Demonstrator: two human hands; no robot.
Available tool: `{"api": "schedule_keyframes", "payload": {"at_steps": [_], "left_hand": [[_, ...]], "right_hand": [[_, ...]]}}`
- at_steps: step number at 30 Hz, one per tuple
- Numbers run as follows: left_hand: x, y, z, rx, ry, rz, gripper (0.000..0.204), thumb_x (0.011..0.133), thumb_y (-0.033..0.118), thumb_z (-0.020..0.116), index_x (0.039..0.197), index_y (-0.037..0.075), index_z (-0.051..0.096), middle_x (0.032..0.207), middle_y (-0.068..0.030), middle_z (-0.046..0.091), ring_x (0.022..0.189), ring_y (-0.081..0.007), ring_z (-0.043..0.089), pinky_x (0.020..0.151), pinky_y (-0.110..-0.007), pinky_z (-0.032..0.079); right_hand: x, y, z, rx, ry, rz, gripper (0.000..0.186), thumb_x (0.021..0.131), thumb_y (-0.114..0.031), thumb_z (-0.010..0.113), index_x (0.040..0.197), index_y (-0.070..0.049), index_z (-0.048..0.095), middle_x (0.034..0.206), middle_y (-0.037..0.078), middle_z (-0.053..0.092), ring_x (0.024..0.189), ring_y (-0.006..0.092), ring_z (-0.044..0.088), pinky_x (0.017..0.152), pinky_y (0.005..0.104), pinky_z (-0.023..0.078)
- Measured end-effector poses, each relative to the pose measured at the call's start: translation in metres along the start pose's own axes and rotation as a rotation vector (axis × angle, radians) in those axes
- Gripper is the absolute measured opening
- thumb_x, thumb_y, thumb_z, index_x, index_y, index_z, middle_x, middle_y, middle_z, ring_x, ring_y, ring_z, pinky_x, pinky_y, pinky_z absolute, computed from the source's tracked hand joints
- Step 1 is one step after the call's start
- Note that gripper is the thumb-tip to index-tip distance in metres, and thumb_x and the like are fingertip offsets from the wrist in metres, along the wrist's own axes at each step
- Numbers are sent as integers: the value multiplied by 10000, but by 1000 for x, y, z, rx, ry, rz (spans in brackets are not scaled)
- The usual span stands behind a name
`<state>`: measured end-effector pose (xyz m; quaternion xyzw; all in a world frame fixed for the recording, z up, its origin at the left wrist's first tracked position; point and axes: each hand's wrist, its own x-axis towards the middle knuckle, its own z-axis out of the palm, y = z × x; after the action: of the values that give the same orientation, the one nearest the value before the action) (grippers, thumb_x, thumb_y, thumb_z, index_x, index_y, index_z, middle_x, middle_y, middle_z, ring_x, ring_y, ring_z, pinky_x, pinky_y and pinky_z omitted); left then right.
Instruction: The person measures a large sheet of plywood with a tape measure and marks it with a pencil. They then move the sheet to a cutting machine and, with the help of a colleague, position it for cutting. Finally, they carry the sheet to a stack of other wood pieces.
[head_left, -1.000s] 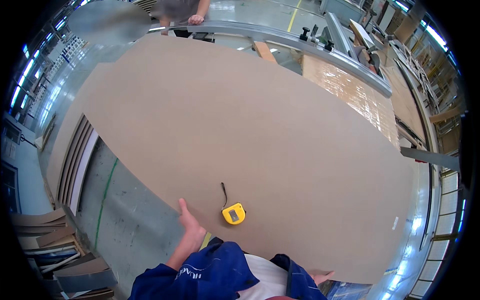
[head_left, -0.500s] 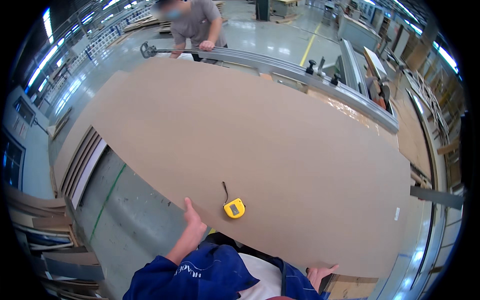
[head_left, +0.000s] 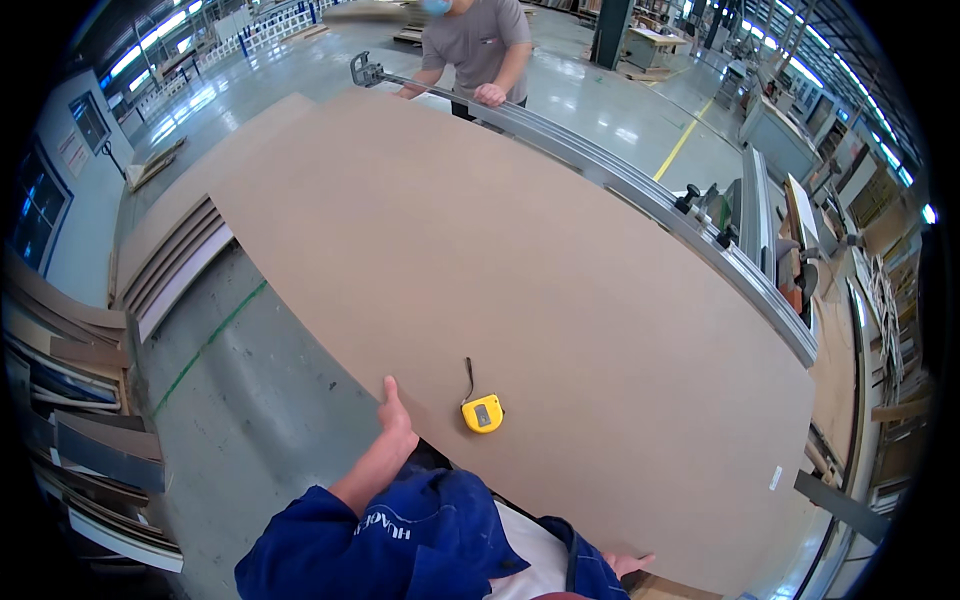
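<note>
A large flat brown board (head_left: 520, 270) stretches across the view in front of me. My left hand (head_left: 397, 418) is closed on its near edge, with the thumb on top and the fingers hidden underneath. Further right along that edge, my right hand (head_left: 626, 564) grips the board too; its thumb lies on the surface, and its other fingers are mostly out of sight. A yellow tape measure (head_left: 483, 413) with a dark wrist strap rests on the board, to the right of my left hand. Along the far side, the board meets a long metal fence (head_left: 610, 170) with black knobs.
A co-worker (head_left: 475, 50) in a grey shirt stands beyond the fence, hands at the rail. Stacked boards (head_left: 180, 265) lie at the left, over a grey floor with a green line (head_left: 210, 345). Offcuts (head_left: 105, 450) fill a rack at lower left. A dark metal bar (head_left: 842, 505) juts out at right.
The board has shifted away from me, closing the gap to the metal fence, with the tape measure still on it. Both hands keep their hold. My view has turned somewhat.
</note>
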<state>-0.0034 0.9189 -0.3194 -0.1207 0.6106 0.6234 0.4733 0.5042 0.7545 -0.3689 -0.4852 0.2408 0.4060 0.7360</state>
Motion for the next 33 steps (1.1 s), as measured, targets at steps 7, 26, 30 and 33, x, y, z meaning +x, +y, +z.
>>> {"api": "schedule_keyframes", "payload": {"at_steps": [7, 26, 30, 33], "left_hand": [[4, 13, 13, -7, 110, -4, 803, 1003, 621, 558, 1419, -57, 458, 1353, -141, 618, 1169, -309, 656, 973, -476, 572], [120, 151, -28, -87, -239, 25, 846, 961, 726, 519, 1556, 133, 419, 1556, -103, 482, 1436, -335, 438, 1166, -536, 373], [115, 146, -30, -162, -277, -64, 860, 945, 736, 545, 1556, 143, 422, 1561, -96, 479, 1433, -335, 443, 1161, -557, 373], [103, 119, -20, -200, -166, -80, 829, 951, 711, 566, 1541, 143, 440, 1555, -93, 487, 1417, -334, 462, 1144, -573, 389]], "right_hand": [[19, 9, 5, -38, 20, -32, 907, 908, -811, 363, 1516, -145, 461, 1553, 98, 455, 1355, 349, 425, 1167, 494, 325], [-18, 1, 16, 87, 28, 8, 813, 934, -750, 396, 1478, -155, 499, 1554, 66, 455, 1395, 315, 414, 1165, 505, 338], [-8, -1, 27, 88, 111, -49, 875, 919, -790, 387, 1507, -148, 474, 1598, 78, 415, 1422, 329, 382, 1183, 494, 296], [16, -28, 21, 68, 49, 8, 950, 896, -823, 387, 1551, -134, 415, 1647, 94, 338, 1464, 340, 327, 1212, 496, 258]]}}
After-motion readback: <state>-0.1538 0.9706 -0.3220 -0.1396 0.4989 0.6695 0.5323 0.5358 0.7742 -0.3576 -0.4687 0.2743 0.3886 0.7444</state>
